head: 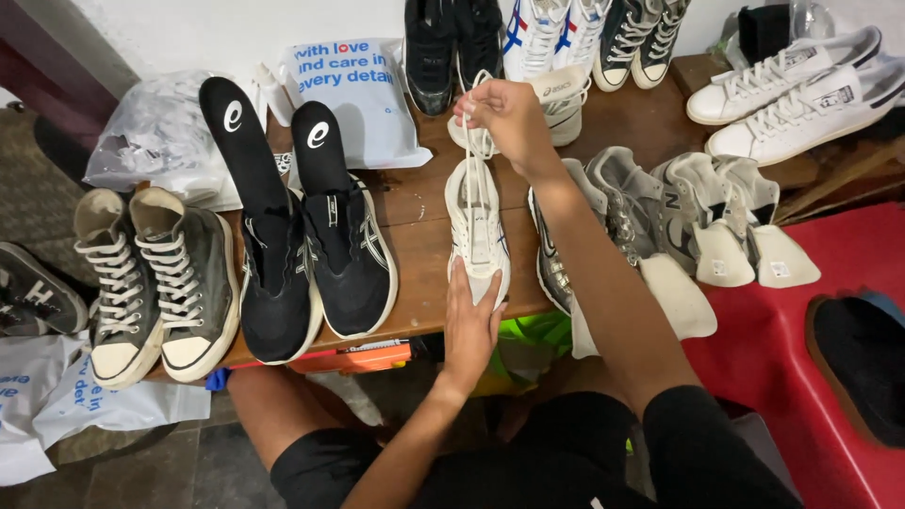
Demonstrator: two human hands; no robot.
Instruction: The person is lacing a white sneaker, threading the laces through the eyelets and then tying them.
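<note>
Head view. A white sneaker [477, 224] lies sole-down near the front edge of the wooden desk [419, 203], toe toward the person. The left hand [471, 325] rests over the toe, fingers [462, 292] together and pressed flat on it, which pins the shoe so it cannot slide while the laces are pulled. The right hand [507, 115] is raised beyond the shoe's opening, fingers pinched shut on the white laces [474, 155], which run taut from the eyelets up to the grip; the upward pull holds them clear of the tongue.

To the left stand black sneakers [316, 250] with their insoles [245, 141] pulled half out and standing upright, and beside them grey high-tops [156, 283] overhanging the desk edge. To the right, grey running shoes [613, 226] sit with pale insoles likewise drawn out toward the red surface [782, 358]. More pairs line the wall at the back, and a white printed bag [363, 94] lies behind the black pair. Below, the person's knees show under the desk.
</note>
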